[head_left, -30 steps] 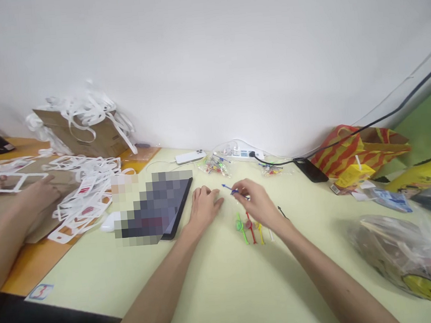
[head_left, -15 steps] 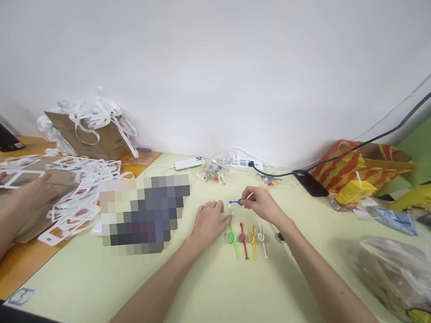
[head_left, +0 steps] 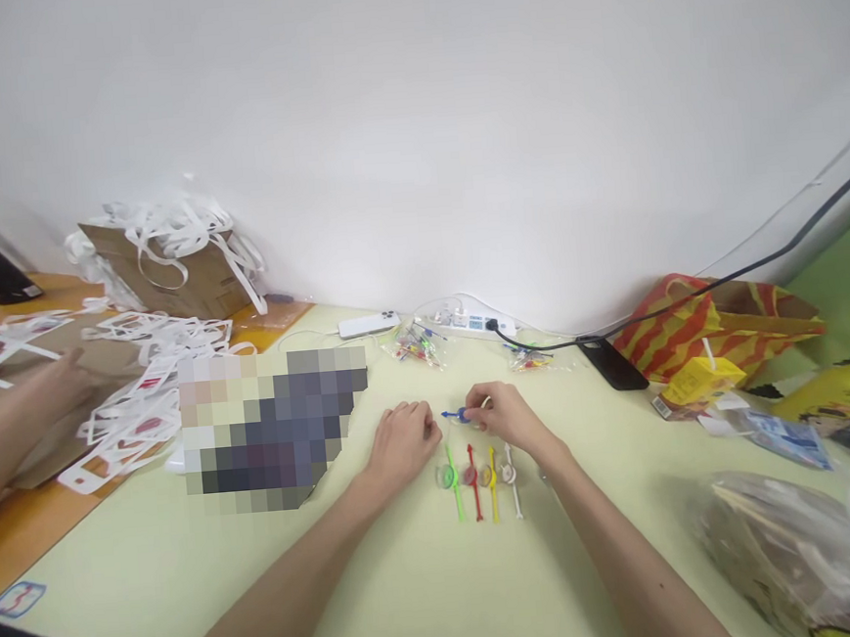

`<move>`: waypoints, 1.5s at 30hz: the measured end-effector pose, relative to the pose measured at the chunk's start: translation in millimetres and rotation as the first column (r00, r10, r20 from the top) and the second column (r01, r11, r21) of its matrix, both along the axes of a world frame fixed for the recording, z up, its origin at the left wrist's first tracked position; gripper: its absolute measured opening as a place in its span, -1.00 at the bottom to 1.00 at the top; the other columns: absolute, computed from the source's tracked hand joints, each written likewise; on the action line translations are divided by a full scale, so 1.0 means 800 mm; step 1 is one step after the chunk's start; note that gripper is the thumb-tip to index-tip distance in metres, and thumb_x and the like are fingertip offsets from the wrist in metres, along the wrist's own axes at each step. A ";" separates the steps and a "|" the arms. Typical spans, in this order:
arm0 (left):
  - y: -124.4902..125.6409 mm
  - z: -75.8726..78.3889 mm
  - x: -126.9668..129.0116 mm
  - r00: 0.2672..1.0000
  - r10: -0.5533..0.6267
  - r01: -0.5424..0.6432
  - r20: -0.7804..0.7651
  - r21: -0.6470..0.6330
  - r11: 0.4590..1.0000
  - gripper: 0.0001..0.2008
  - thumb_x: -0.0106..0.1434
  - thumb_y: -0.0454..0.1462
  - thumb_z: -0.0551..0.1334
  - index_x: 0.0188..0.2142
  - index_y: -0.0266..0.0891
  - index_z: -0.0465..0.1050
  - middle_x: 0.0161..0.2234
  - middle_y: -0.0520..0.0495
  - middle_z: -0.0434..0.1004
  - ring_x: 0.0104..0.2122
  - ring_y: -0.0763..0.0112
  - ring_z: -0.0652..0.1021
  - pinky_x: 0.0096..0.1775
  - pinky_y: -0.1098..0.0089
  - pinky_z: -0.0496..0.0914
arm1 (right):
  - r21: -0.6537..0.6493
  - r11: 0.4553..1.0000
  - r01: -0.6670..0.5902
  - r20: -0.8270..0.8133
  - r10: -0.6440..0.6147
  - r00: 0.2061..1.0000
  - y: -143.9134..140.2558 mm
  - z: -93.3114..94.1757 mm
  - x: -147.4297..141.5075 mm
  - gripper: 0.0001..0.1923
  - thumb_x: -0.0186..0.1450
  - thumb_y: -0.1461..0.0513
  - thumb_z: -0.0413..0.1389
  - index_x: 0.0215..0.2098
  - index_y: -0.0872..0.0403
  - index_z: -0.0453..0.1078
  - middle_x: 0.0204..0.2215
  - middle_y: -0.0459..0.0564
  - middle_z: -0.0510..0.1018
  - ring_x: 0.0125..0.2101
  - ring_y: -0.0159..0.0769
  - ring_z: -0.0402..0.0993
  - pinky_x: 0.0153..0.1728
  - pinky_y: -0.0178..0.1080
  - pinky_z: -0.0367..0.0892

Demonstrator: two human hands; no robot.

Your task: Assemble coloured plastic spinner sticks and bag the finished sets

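Observation:
My right hand pinches a blue plastic arrow spinner just above the table, its tip pointing left. Opposite it, my left hand rests low over the table with its fingers curled in towards the thumb; what they hold, if anything, is hidden. Nearer to me several arrow spinners stand side by side: a green spinner, a red spinner, a yellow spinner and a white spinner. Clear round pieces show at their middles.
Clear bags of coloured parts lie by a power strip. A white phone and a black phone are at the back. Plastic bags stand right. At left, a co-worker's hand handles white frames.
My left hand's fingers have curled in from lying spread. My right hand has shifted slightly left and down with the blue spinner. The view has also shifted a little.

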State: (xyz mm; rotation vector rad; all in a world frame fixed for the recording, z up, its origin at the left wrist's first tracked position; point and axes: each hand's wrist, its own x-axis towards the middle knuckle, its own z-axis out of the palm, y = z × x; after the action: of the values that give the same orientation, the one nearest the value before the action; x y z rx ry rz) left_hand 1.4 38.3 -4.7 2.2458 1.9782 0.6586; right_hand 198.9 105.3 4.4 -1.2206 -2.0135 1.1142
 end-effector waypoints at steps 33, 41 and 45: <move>-0.014 0.007 0.008 0.940 -0.168 0.149 0.297 0.088 0.985 -0.86 0.37 -0.26 0.07 -0.33 -0.16 0.32 -0.40 0.03 0.52 -0.39 0.35 0.49 -0.21 0.28 0.34 | 0.353 0.929 0.110 0.257 -0.209 0.944 -0.026 0.024 -0.017 -0.87 0.28 0.25 0.16 -0.40 0.01 0.55 -0.42 -0.01 0.66 -0.38 -0.20 0.57 -0.32 -0.25 0.28; -0.014 0.010 0.006 0.931 -0.201 0.172 0.305 0.120 0.978 -0.86 0.37 -0.28 0.05 -0.33 -0.16 0.30 -0.42 0.06 0.47 -0.40 0.38 0.46 -0.17 0.29 0.31 | 0.409 0.908 0.090 0.290 -0.223 0.931 -0.023 0.022 -0.015 -0.59 0.31 0.38 0.06 0.09 0.04 0.46 -0.25 0.04 0.68 -0.20 -0.16 0.57 -0.20 -0.23 0.29; -0.016 0.011 0.006 0.924 -0.229 0.195 0.305 0.137 0.971 -0.86 0.38 -0.28 0.06 -0.33 -0.16 0.32 -0.43 0.06 0.45 -0.40 0.38 0.45 -0.16 0.31 0.31 | 0.407 0.911 0.072 0.266 -0.193 0.944 -0.020 0.018 -0.014 -0.77 0.34 0.31 0.08 -0.11 0.04 0.56 -0.23 0.03 0.66 -0.20 -0.20 0.56 -0.17 -0.25 0.29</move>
State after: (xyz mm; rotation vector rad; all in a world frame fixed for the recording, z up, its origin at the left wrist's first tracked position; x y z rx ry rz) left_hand 6.4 25.7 4.4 2.1959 1.5577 1.0419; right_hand 187.7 89.3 18.7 -1.3458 -2.1963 0.4394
